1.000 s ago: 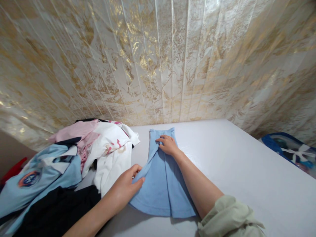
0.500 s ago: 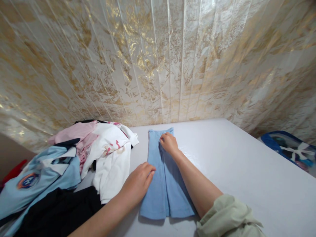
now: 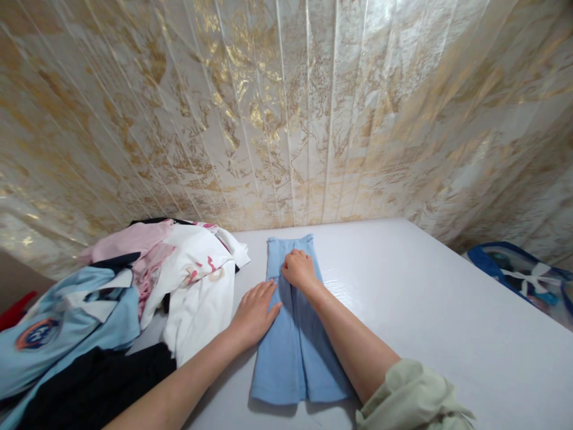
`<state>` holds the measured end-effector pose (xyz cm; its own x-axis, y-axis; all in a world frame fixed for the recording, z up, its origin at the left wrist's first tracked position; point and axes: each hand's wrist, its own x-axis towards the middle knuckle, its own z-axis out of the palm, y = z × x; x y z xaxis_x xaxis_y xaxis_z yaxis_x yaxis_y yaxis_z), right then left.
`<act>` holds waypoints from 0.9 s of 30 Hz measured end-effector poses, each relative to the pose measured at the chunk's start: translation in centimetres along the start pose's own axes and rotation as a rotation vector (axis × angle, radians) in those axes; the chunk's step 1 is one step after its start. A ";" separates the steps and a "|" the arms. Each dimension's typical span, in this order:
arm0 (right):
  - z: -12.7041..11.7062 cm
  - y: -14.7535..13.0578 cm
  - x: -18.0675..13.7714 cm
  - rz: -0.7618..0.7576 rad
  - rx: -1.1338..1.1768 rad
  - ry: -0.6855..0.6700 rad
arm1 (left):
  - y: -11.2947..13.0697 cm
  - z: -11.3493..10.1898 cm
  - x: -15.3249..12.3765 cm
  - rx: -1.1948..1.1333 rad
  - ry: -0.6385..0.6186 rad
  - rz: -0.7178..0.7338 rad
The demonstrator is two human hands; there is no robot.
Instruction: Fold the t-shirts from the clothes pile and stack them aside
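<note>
Light blue trousers [image 3: 280, 364] lie flat on the white table, waistband at the far end and leg hems towards me. My left hand [image 3: 256, 312] rests palm down along their left edge, fingers stretched out and thumb apart. Higher up, near the middle front below the waistband, my right hand [image 3: 299, 269] is closed with its fingers curled onto the cloth. A small fold shows in the fabric between the two hands. My right forearm covers part of the right leg.
Heaped on the left are a white garment with red marks [image 3: 201, 298], a pink garment [image 3: 129, 239], a light blue collared shirt [image 3: 89, 334] and black cloth [image 3: 94, 388]. A clear bag with blue trim [image 3: 487, 257] sits beyond the table's [image 3: 425, 310] right edge.
My left hand has moved slightly up the cloth, its fingers now flattened and spread. My right hand has shifted a little left and down, its fingers still curled on the trousers.
</note>
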<state>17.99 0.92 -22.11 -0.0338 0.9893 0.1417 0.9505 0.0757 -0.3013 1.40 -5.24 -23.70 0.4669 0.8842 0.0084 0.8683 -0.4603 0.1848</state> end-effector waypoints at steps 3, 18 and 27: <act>-0.3 0.2 0.2 0.043 0.054 -0.025 | -0.4 -1.1 1.8 -0.019 0.075 0.001; -1.2 2.1 1.3 -0.082 0.569 -0.515 | -2.1 1.9 3.3 -0.012 0.211 0.010; -0.1 1.1 0.9 -0.315 0.319 -0.365 | -2.1 2.0 3.3 -0.008 0.210 0.001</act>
<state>19.06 1.91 -22.18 -0.4579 0.8878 -0.0469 0.7394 0.3510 -0.5746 1.49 -1.55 -26.07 0.4223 0.8811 0.2128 0.8661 -0.4615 0.1922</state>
